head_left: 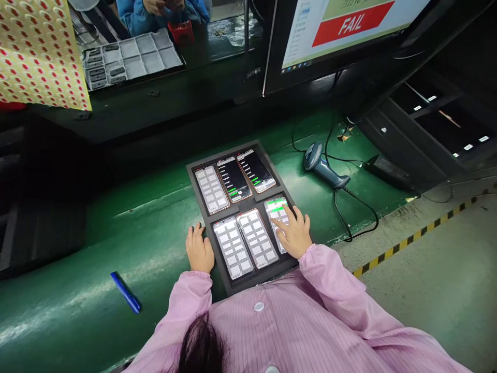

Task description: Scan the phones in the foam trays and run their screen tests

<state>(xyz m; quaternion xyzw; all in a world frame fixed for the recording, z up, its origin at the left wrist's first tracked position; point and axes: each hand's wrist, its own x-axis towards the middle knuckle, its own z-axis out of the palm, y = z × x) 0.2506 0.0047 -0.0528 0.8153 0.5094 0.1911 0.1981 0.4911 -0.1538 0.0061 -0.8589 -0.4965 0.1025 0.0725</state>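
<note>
A black foam tray (246, 284) with several lit smartphones lies on the green bench before me. My right hand (295, 233) is over the near right smartphone (276, 207), fingers spread, a fingertip at its screen, which shows green bars. Beside the tray's left edge rests my left hand (199, 249), its fingers extended and holding nothing. A near left smartphone (233, 248), a near middle smartphone (258, 239) and a far left smartphone (212, 189) show grids of grey and white blocks. Dark screens with text fill the far middle smartphone (233, 178) and far right smartphone (256, 171).
A barcode scanner (325, 166) with a looping cable lies right of the tray. To the left is a blue marker (125, 292). Above stands a monitor (349, 31) reading FAIL. A compartment tray (142, 52) sits at the back, near another person's hands (163, 5).
</note>
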